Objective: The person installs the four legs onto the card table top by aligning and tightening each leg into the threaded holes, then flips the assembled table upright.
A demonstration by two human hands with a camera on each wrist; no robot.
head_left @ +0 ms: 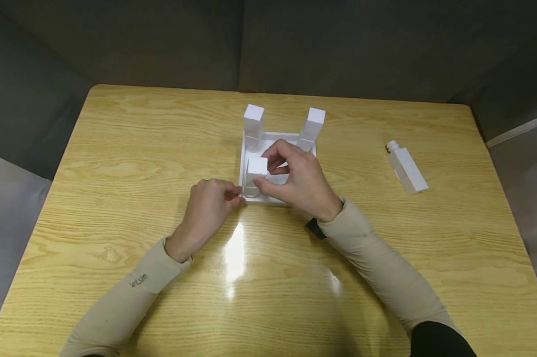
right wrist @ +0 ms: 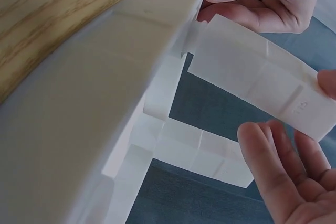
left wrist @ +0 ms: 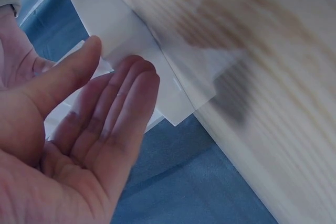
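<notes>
A shallow white square tray-like base (head_left: 278, 200) lies on the table. At its near left corner stands a white square leg (head_left: 257, 166), and my right hand (head_left: 305, 181) holds its upper end between thumb and fingers. The round neck of this leg (right wrist: 257, 72) meets the base in the right wrist view. My left hand (head_left: 208, 208) pinches the base's near left corner, thumb on its edge. Two similar legs stand at the far corners, a left one (head_left: 253, 121) and a right one (head_left: 313, 126). My right hand partly hides the base.
A loose white leg (head_left: 407, 171) with a round threaded-looking neck lies on its side at the right of the wooden table (head_left: 130, 144). Dark partition panels (head_left: 340, 44) rise behind the table's far edge.
</notes>
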